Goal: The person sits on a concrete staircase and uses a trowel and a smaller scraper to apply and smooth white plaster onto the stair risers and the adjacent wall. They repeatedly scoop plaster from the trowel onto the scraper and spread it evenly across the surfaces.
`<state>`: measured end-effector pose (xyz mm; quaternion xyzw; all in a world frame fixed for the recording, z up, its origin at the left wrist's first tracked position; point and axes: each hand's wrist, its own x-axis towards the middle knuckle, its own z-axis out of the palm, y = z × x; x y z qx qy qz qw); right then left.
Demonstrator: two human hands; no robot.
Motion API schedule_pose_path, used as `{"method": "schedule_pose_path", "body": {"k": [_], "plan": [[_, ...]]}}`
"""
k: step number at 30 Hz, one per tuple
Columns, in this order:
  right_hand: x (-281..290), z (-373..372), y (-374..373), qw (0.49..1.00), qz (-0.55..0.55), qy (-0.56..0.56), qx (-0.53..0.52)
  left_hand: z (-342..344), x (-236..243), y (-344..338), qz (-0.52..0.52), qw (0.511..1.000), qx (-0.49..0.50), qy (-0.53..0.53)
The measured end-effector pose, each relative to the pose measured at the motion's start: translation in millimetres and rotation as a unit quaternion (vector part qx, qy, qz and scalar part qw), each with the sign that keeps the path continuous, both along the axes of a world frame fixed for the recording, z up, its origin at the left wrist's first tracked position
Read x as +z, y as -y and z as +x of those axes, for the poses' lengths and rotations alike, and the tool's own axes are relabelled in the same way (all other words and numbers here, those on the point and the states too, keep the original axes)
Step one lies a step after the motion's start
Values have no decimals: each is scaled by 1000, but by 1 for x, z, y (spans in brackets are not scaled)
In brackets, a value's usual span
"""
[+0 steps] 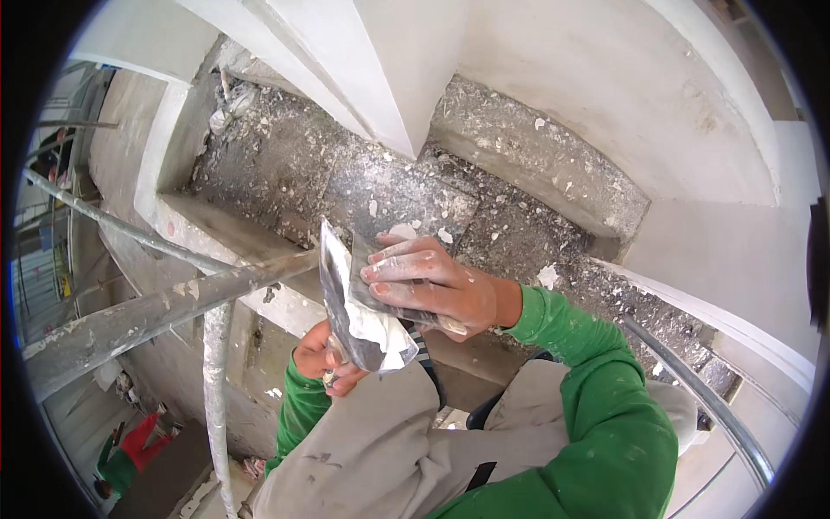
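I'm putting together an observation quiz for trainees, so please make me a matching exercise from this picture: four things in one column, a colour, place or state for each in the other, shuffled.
Column one
1. Left hand
2. Right hand
3. White paste
4. Trousers

Column two
A. Beige
B. Fingers laid across a flat metal blade
C. Curled round a handle
D. Smeared along a pointed trowel blade

Right pairs: 1-C, 2-B, 3-D, 4-A.
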<state>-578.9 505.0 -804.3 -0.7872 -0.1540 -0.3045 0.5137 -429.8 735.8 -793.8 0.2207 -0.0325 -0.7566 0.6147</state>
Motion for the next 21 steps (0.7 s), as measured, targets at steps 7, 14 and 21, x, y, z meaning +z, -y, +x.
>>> {"method": "schedule_pose_path", "body": {"k": [7, 14, 21], "plan": [[-148, 4, 0, 832, 362, -302, -292, 9, 27, -17, -68, 965, 143, 209], [-292, 96, 19, 709, 335, -230, -577, 4, 24, -5, -65, 953, 122, 271], [-296, 130, 16, 670, 503, -298, -457, 6, 21, -16, -72, 942, 163, 285]]}}
